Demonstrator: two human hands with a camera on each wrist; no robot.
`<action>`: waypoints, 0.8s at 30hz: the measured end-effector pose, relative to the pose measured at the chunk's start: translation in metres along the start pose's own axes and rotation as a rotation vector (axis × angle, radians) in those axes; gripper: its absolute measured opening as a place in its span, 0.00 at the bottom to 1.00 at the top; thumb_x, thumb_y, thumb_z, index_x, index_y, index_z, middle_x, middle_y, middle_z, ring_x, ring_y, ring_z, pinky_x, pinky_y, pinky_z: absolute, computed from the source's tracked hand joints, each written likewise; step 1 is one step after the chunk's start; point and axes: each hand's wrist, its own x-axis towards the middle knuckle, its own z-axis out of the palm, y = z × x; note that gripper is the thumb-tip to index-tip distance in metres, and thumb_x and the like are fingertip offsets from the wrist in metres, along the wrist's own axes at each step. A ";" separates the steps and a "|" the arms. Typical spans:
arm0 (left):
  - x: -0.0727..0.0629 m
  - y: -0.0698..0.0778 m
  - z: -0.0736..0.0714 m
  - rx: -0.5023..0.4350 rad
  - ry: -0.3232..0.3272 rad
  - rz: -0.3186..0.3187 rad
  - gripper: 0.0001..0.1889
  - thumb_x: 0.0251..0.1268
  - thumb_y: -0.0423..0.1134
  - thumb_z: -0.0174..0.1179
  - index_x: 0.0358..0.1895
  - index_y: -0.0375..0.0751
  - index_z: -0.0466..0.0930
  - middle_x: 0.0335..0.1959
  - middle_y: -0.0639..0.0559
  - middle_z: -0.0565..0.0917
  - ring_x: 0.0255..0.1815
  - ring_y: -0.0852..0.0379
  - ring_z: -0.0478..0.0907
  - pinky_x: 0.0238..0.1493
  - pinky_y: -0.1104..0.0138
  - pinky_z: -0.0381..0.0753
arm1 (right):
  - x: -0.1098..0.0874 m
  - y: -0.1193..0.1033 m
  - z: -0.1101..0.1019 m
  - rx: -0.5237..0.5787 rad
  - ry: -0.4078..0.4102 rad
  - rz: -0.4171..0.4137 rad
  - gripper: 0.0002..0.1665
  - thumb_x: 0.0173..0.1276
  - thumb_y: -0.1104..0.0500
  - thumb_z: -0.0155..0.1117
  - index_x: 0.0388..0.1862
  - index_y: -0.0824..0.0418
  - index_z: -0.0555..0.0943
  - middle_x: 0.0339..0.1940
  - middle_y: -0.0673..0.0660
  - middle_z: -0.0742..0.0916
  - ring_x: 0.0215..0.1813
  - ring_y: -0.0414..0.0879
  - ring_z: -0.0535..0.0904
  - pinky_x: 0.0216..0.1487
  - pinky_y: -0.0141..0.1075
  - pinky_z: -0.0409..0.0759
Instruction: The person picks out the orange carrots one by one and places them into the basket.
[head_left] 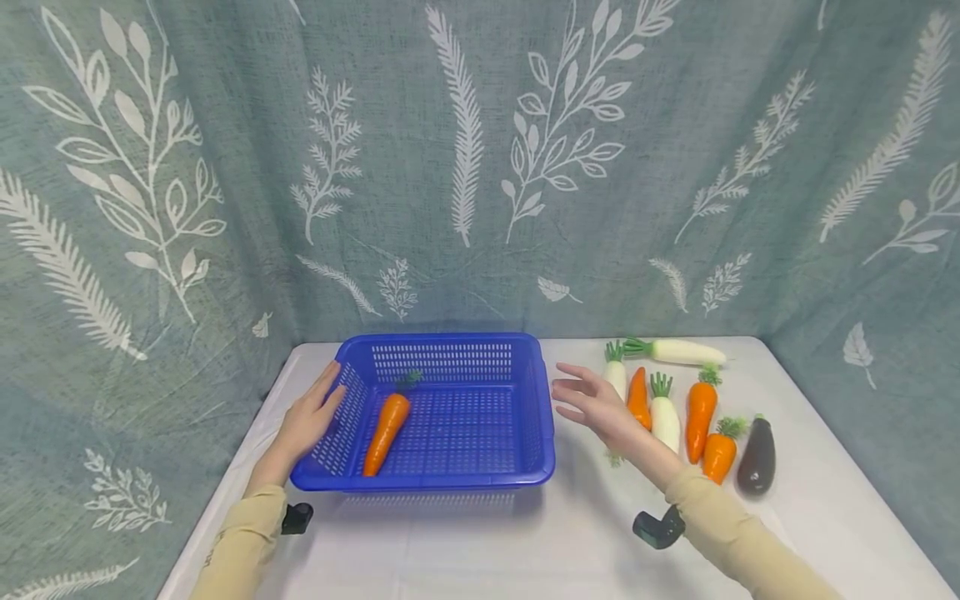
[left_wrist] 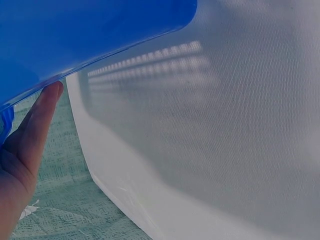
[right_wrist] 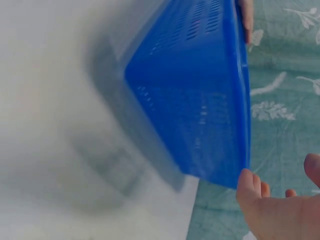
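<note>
A blue plastic basket (head_left: 420, 482) with slotted walls stands on the white table. One orange carrot (head_left: 386, 435) with a green top lies in its left part. My left hand (head_left: 309, 421) is at the basket's left rim, fingers straight; in the left wrist view, a fingertip (left_wrist: 56, 89) meets the underside of the rim. Just off the basket's right rim is my right hand (head_left: 596, 404), its fingers spread and loosely bent, with nothing in them. From the head view I cannot tell whether its fingertips touch the rim.
Right of the basket lie white radishes (head_left: 665, 425), more carrots (head_left: 701, 421) and a dark eggplant (head_left: 757, 458). One white radish (head_left: 686, 352) lies crosswise at the back. A green leaf-patterned curtain (head_left: 480, 167) hangs behind the table (head_left: 480, 550) and along both sides.
</note>
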 end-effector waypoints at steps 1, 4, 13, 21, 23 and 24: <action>0.000 0.000 0.000 0.001 -0.001 0.000 0.31 0.77 0.49 0.36 0.74 0.34 0.48 0.76 0.37 0.51 0.74 0.32 0.49 0.72 0.41 0.49 | -0.001 0.001 -0.003 -0.004 0.008 -0.002 0.34 0.71 0.62 0.54 0.73 0.66 0.58 0.67 0.73 0.70 0.64 0.59 0.74 0.64 0.47 0.74; 0.000 0.001 0.000 0.005 -0.007 -0.005 0.31 0.77 0.49 0.36 0.74 0.34 0.48 0.76 0.36 0.50 0.74 0.32 0.49 0.72 0.41 0.49 | -0.003 0.004 -0.012 -0.013 0.020 -0.006 0.34 0.71 0.62 0.54 0.72 0.66 0.58 0.65 0.72 0.71 0.57 0.49 0.78 0.63 0.45 0.75; 0.000 0.004 -0.001 0.011 -0.007 0.001 0.30 0.77 0.46 0.37 0.74 0.33 0.48 0.76 0.36 0.50 0.74 0.32 0.49 0.72 0.41 0.50 | -0.010 0.016 -0.035 -0.092 0.130 0.040 0.34 0.71 0.59 0.55 0.73 0.64 0.58 0.65 0.70 0.72 0.56 0.43 0.77 0.62 0.40 0.76; 0.000 0.001 0.000 0.017 -0.014 -0.003 0.30 0.77 0.48 0.37 0.74 0.34 0.48 0.76 0.36 0.50 0.73 0.31 0.50 0.71 0.40 0.50 | -0.015 0.023 -0.056 -0.233 0.291 0.107 0.36 0.72 0.56 0.55 0.74 0.62 0.56 0.68 0.71 0.69 0.65 0.58 0.70 0.52 0.28 0.78; 0.000 0.001 0.000 0.017 -0.014 -0.004 0.30 0.77 0.48 0.37 0.74 0.34 0.48 0.76 0.36 0.50 0.73 0.31 0.50 0.71 0.40 0.50 | -0.014 0.024 -0.061 -0.253 0.326 0.121 0.36 0.72 0.56 0.54 0.74 0.62 0.56 0.69 0.70 0.68 0.66 0.59 0.69 0.51 0.28 0.77; 0.000 0.001 0.000 0.016 -0.014 -0.005 0.30 0.77 0.48 0.37 0.74 0.34 0.48 0.76 0.36 0.50 0.74 0.31 0.50 0.71 0.40 0.50 | -0.014 0.025 -0.064 -0.251 0.343 0.126 0.36 0.72 0.57 0.53 0.75 0.62 0.55 0.69 0.71 0.68 0.66 0.60 0.69 0.53 0.29 0.76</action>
